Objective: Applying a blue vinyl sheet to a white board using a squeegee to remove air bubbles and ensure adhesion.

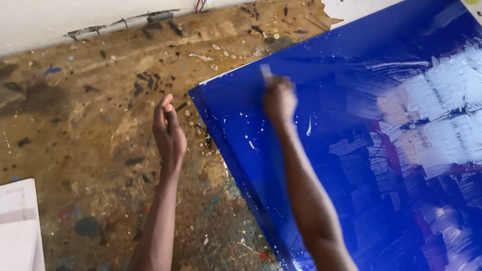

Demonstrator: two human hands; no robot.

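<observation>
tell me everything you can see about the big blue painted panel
The blue panel is a large flat rectangular sheet lying on the paint-stained brown floor, set at an angle with one corner toward the white wall. Its surface is deep glossy blue, wet-looking, with pale streaky reflections, some reddish patches and small white splatters. The right hand is over its near corner, holding a small pale tool, blurred. The left hand is off it, above the floor.
</observation>
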